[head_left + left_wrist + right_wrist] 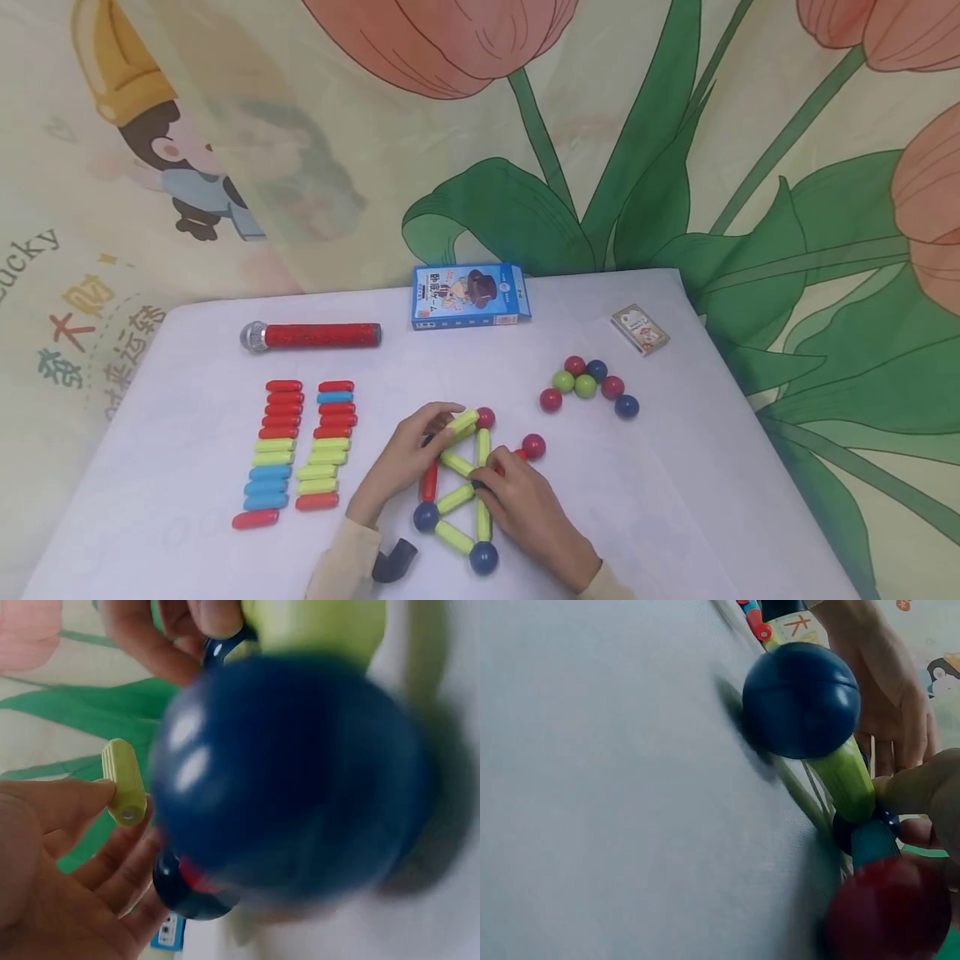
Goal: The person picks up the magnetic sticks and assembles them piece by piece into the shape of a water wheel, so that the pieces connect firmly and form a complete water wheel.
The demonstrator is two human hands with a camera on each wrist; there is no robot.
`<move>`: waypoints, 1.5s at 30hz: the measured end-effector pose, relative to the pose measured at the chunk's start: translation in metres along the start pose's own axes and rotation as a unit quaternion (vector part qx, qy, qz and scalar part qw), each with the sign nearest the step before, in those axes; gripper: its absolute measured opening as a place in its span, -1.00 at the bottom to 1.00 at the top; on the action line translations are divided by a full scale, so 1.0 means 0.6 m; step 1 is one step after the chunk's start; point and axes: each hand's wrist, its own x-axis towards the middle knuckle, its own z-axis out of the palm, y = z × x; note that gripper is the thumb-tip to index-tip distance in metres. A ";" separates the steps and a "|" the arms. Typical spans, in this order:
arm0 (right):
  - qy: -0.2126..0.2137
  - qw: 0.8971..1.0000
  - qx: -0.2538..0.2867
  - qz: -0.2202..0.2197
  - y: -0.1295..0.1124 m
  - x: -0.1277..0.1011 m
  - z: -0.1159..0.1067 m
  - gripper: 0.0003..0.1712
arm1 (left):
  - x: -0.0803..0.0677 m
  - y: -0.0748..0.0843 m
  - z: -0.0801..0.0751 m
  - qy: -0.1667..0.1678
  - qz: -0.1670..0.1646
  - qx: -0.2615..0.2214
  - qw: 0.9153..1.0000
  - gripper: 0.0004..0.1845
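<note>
One green rod (pixel 463 421) is pinched in the left hand (pixel 405 454) near a red ball (pixel 487 418), while the right hand (pixel 531 507) grips the central blue ball (pixel 842 834) of a frame (pixel 454 537) on the table (pixel 675 508). Loose rods (pixel 273 446) lie in two columns left of it; more balls (pixel 585 386) sit to its right.

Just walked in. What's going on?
A person's left hand pinches a ridged yellow-green rod by a framework of coloured rods and balls on a white-covered table. The right hand holds the framework at a glossy dark blue ball. Red, blue and yellow-green rods lie in two columns to the left; seven loose coloured balls sit beyond the right hand.
</note>
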 end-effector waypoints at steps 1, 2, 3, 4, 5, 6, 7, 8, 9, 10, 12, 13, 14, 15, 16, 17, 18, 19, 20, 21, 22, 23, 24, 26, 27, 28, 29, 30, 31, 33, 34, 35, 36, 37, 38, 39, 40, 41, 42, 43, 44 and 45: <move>0.002 1.000 0.004 0.000 0.001 0.001 -0.001 -0.70 | -0.003 0.001 -0.001 0.002 -0.005 0.001 1.000 -0.63; 0.003 1.000 0.009 0.001 0.001 0.001 -0.002 -0.69 | -0.005 0.001 -0.003 -0.001 -0.012 0.004 1.000 -0.63; 0.003 1.000 0.013 0.003 0.002 0.002 -0.003 -0.69 | -0.008 0.002 -0.006 -0.009 -0.016 0.008 1.000 -0.63; 0.005 1.000 0.016 0.003 0.003 0.002 -0.004 -0.70 | -0.011 0.003 -0.009 -0.020 -0.019 0.012 1.000 -0.63; 0.009 1.000 0.016 0.002 0.005 0.003 -0.005 -0.70 | -0.014 0.004 -0.013 -0.035 -0.020 0.015 0.999 -0.63; 0.012 1.000 0.017 0.002 0.007 0.003 -0.007 -0.70 | -0.016 0.006 -0.018 -0.052 -0.023 0.014 0.998 -0.63; 0.015 1.000 0.017 0.001 0.008 0.003 -0.008 -0.70 | -0.019 0.009 -0.023 -0.069 -0.025 0.017 0.997 -0.63; 0.018 1.000 0.017 -0.001 0.010 0.003 -0.009 -0.70 | -0.021 0.012 -0.028 -0.085 -0.025 0.017 0.996 -0.63; 0.019 1.000 0.017 -0.001 0.012 0.003 -0.010 -0.70 | -0.023 0.015 -0.032 -0.098 -0.026 0.018 0.995 -0.64; 0.019 1.000 0.018 -0.004 0.013 0.003 -0.010 -0.70 | -0.024 0.017 -0.036 -0.107 -0.026 0.015 0.994 -0.64; 0.014 1.000 0.026 -0.001 0.016 0.003 -0.010 -0.68 | -0.025 0.023 -0.039 -0.108 -0.024 0.009 0.994 -0.64; 0.010 1.000 0.028 0.001 0.016 0.004 -0.010 -0.68 | -0.023 0.024 -0.038 -0.094 -0.023 0.013 0.995 -0.63; 0.007 1.000 0.029 0.002 0.017 0.004 -0.009 -0.67 | -0.022 0.025 -0.035 -0.074 -0.020 0.019 0.997 -0.63; 0.003 1.000 0.031 0.005 0.017 0.004 -0.009 -0.67 | -0.018 0.025 -0.031 -0.050 -0.018 0.023 0.998 -0.62; 0.001 0.999 0.032 0.007 0.018 0.004 -0.009 -0.67 | -0.013 0.024 -0.025 -0.023 -0.011 0.028 0.999 -0.61; -0.001 0.999 0.033 0.009 0.018 0.003 -0.009 -0.66 | -0.007 0.023 -0.018 0.003 -0.006 0.038 0.999 -0.60; -0.004 0.999 0.033 0.011 0.018 0.003 -0.009 -0.66 | -0.001 0.022 -0.011 0.026 -0.004 0.050 0.998 -0.59; -0.005 0.999 0.034 0.012 0.018 0.003 -0.009 -0.66 | 0.005 0.020 -0.005 0.043 -0.001 0.063 0.997 -0.58; -0.006 0.999 0.036 0.012 0.018 0.003 -0.009 -0.66 | 0.011 0.019 0.001 0.053 0.005 0.073 0.996 -0.57; -0.008 0.999 0.037 0.012 0.018 0.003 -0.009 -0.66 | 0.017 0.017 0.007 0.057 0.011 0.083 0.995 -0.58; -0.008 0.999 0.038 0.012 0.018 0.003 -0.009 -0.66 | 0.022 0.015 0.012 0.059 0.018 0.096 0.993 -0.59; -0.009 0.999 0.040 0.013 0.018 0.003 -0.009 -0.66 | 0.025 0.015 0.017 0.059 0.022 0.107 0.992 -0.60; -0.010 0.999 0.041 0.013 0.018 0.002 -0.009 -0.66 | 0.029 0.014 0.020 0.058 0.026 0.117 0.991 -0.61; -0.008 0.999 0.042 0.012 0.018 0.002 -0.009 -0.66 | 0.034 0.013 0.026 0.057 0.032 0.137 0.988 -0.63; -0.008 0.999 0.043 0.012 0.018 0.002 -0.009 -0.66 | 0.035 0.013 0.028 0.055 0.032 0.145 0.987 -0.64; -0.006 0.999 0.045 0.011 0.018 0.002 -0.009 -0.66 | 0.036 0.012 0.030 0.055 0.032 0.152 0.986 -0.65; -0.005 0.999 0.045 0.010 0.019 0.002 -0.008 -0.66 | 0.037 0.012 0.030 0.054 0.031 0.158 0.985 -0.66; -0.003 0.999 0.046 0.008 0.019 0.002 -0.008 -0.66 | 0.037 0.011 0.031 0.053 0.029 0.165 0.985 -0.67; -0.001 0.999 0.046 0.007 0.019 0.001 -0.008 -0.67 | 0.037 0.011 0.031 0.051 0.025 0.170 0.984 -0.67; 0.001 0.999 0.047 0.006 0.019 0.001 -0.007 -0.67 | 0.036 0.010 0.030 0.044 0.020 0.181 0.982 -0.69; 0.001 0.999 0.046 0.005 0.018 0.001 -0.007 -0.67 | 0.036 0.010 0.030 0.040 0.018 0.185 0.982 -0.69; 0.001 0.999 0.046 0.005 0.018 0.001 -0.007 -0.68 | 0.036 0.010 0.029 0.036 0.016 0.189 0.981 -0.69; 0.000 0.999 0.045 0.006 0.018 0.001 -0.007 -0.68 | 0.035 0.010 0.029 0.031 0.014 0.191 0.981 -0.69; -0.001 0.999 0.045 0.007 0.017 0.001 -0.007 -0.69 | 0.035 0.010 0.028 0.025 0.011 0.195 0.980 -0.69; 0.000 0.999 0.045 0.011 0.017 0.001 -0.007 -0.69 | 0.035 0.009 0.028 0.020 0.010 0.196 0.980 -0.69; 0.003 0.999 0.044 0.018 0.017 0.002 -0.008 -0.69 | 0.034 0.009 0.028 0.016 0.011 0.198 0.980 -0.68; 0.011 0.999 0.044 0.028 0.017 0.003 -0.009 -0.69 | 0.034 0.008 0.028 0.012 0.008 0.199 0.980 -0.68; 0.023 0.998 0.044 0.040 0.018 0.005 -0.010 -0.67 | 0.033 0.007 0.027 0.009 0.006 0.199 0.980 -0.67; 0.037 0.997 0.043 0.054 0.020 0.008 -0.011 -0.65 | 0.033 0.007 0.027 0.007 0.005 0.200 0.980 -0.67; 0.052 0.995 0.042 0.069 0.021 0.012 -0.012 -0.61 | 0.033 0.006 0.027 0.006 0.004 0.201 0.980 -0.66; 0.066 0.993 0.038 0.087 0.023 0.017 -0.013 -0.57 | 0.033 0.006 0.027 0.007 0.003 0.199 0.980 -0.66; 0.076 0.991 0.037 0.105 0.025 0.021 -0.014 -0.53 | 0.032 0.005 0.027 0.007 0.004 0.199 0.980 -0.66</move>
